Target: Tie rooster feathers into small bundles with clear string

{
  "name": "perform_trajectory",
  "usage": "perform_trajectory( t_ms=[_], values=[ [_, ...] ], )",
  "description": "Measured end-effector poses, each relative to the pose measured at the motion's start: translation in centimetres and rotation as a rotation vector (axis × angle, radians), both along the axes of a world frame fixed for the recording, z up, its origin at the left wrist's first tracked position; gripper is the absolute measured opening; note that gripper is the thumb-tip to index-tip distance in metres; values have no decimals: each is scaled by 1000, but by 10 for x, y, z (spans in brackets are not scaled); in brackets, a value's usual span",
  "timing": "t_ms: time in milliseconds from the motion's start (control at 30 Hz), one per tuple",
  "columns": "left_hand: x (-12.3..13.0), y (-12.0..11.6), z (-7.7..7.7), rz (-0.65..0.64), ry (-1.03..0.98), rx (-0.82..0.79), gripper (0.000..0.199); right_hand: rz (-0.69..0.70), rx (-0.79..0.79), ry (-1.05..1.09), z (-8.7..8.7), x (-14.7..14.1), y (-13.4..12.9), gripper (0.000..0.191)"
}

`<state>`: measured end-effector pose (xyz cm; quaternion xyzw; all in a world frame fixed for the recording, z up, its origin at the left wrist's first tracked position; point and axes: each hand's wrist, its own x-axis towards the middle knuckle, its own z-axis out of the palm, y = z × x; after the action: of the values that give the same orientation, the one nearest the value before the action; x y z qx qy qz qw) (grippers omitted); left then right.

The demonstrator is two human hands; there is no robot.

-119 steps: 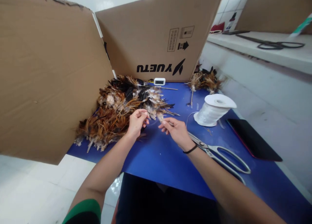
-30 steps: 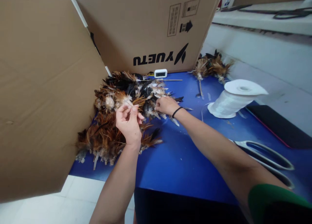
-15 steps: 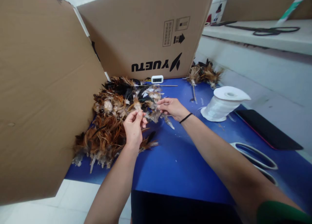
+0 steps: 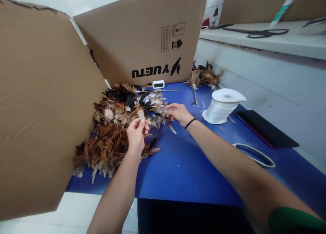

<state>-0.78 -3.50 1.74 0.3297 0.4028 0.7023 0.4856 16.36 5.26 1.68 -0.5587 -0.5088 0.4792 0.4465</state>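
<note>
Brown, black and cream feathers [image 4: 109, 144] lie heaped on the blue table [image 4: 175, 179], against the cardboard on the left. My left hand [image 4: 137, 130] is over the right part of the heap, thumb and forefinger pinched on a small pale feather [image 4: 140, 113]. To its right, my right hand [image 4: 178, 113] has its fingers pressed together at the edge of the pile, by some greyish feathers; what it grips, if anything, is too small to name. A black band circles my right wrist.
Cardboard panels [image 4: 40, 101] stand left and behind. Rightward are a spool of white ribbon [image 4: 221, 108], a black phone-like slab [image 4: 265, 128], white-handled scissors [image 4: 254, 155] and more feathers [image 4: 205, 77]. A small digital clock [image 4: 158, 84] stands behind the heap. Dark scissors [image 4: 267, 33] lie on a ledge.
The camera view has turned slightly right, so most things sit further left. Both hands keep nearly the same pose over the feathers.
</note>
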Motion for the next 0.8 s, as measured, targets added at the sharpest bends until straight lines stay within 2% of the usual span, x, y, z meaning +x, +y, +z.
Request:
perform_trajectory(
  t_ms=[67, 133, 233, 333, 433, 500, 600, 700, 800],
  values=[
    [-1, 0, 0, 13, 4, 8, 31, -42, 126, -174, -4, 3, 1, 19],
    [-2, 1, 0, 29, 7, 15, 31, -26, 320, -408, -7, 2, -4, 17],
    [-3, 2, 1, 54, 11, 16, 30, 128, 548, -704, -8, -9, -20, 15],
    [-5, 3, 1, 70, 11, 24, 30, 287, 587, -903, -8, -25, -33, 19],
    [-5, 3, 0, 70, 4, 32, 29, 349, 540, -1037, -11, -34, -33, 19],
    [-5, 3, -1, 68, 4, 31, 29, 336, 478, -1017, -15, -31, -23, 16],
    [-4, 3, -1, 63, 6, 24, 30, 270, 402, -877, -20, -19, -4, 15],
    [-2, 3, -1, 42, -10, 5, 31, 175, 277, -490, -18, -6, 7, 5],
    [-1, 2, -1, 15, -19, -23, 32, 134, 93, -82, -7, 0, 3, 7]
  ],
)
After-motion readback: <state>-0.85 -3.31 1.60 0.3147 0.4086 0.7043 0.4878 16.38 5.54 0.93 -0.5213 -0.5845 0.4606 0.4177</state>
